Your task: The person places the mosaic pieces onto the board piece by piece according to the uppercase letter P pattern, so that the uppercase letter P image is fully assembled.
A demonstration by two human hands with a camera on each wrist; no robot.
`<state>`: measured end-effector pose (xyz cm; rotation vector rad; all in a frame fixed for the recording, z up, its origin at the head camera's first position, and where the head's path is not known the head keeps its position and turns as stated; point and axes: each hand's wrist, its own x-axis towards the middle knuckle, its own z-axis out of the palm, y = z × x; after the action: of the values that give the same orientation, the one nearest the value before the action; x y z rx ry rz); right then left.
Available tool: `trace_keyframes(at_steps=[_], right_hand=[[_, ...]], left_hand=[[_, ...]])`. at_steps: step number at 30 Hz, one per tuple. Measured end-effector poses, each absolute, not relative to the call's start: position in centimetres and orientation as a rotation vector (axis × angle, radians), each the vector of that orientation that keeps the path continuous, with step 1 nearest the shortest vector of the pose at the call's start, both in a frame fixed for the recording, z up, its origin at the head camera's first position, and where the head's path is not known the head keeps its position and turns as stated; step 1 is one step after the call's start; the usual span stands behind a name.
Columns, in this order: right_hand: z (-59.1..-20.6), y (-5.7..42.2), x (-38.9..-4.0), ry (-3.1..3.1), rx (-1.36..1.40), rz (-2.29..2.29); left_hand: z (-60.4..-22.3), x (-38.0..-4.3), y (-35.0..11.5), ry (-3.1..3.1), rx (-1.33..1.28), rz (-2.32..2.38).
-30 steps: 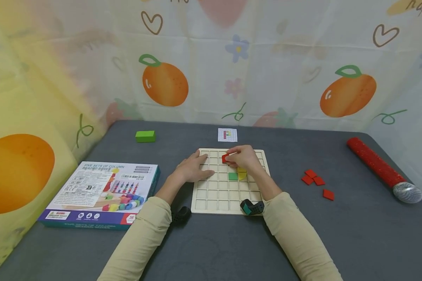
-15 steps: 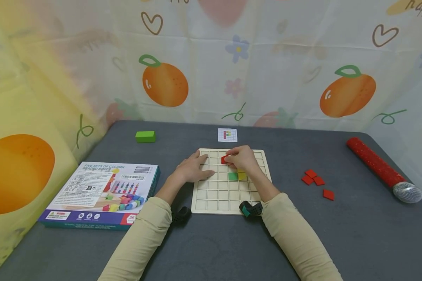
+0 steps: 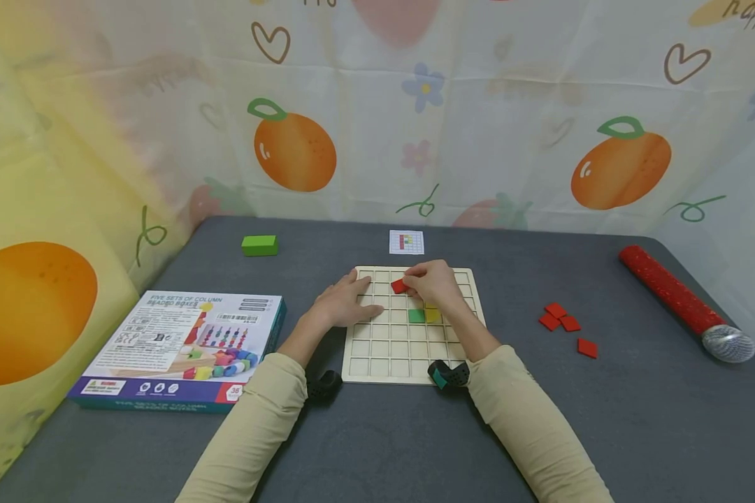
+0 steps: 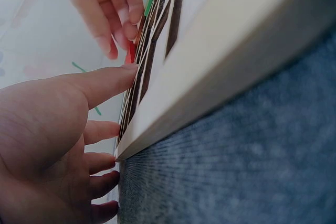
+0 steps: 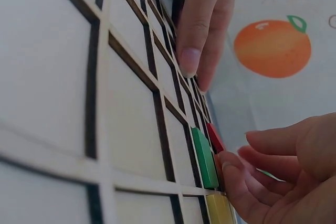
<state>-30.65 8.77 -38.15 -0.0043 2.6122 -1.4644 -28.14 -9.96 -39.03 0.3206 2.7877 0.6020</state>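
One board (image 3: 377,349) has five red tiles about it: one red tile (image 3: 398,286) on its upper half, askew to the grid, and four loose red tiles (image 3: 570,323) well to the right of it. It also bears one green tile (image 3: 416,316) and, on the right of its middle, at least one yellow tile (image 3: 433,316). The left hand (image 3: 344,302) rests on the board's upper left, fingers spread wide, thumb on the grid. The right hand (image 3: 435,283) is over the board's upper right, its bent fingers touching the red tile; I cannot tell whether they pinch it.

Beyond the board lie one card (image 3: 406,242) and, farther left, one green block (image 3: 260,245). One box (image 3: 163,335) is left of the board, one microphone (image 3: 673,290) far right. Two black bands (image 3: 449,374) show near its lower corners.

The table (image 3: 377,447) is dark grey; behind the board hangs a pale cloth (image 3: 365,105) printed with oranges, hearts and flowers.

The right hand hides some of the board's cells. The card's pattern is tiny. A sleeve covers the box's near right corner, and both sleeves run out of the head view below the board.
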Motion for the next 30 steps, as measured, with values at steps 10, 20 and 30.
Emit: trace_keyframes(at_steps=[10, 20, 30], right_hand=[[-38.0, 9.0, -30.6, 2.574, -0.03, -1.473], [-37.9, 9.2, -30.6, 2.531, -0.055, -1.525], [-36.8, 10.6, -31.3, 2.304, -0.062, -1.624]], left_hand=[[-39.1, -28.1, -9.9, 2.79, 0.317, 0.611], [-39.1, -28.1, -10.0, 2.79, 0.319, 0.618], [-39.2, -28.2, -10.1, 2.793, 0.315, 0.605]])
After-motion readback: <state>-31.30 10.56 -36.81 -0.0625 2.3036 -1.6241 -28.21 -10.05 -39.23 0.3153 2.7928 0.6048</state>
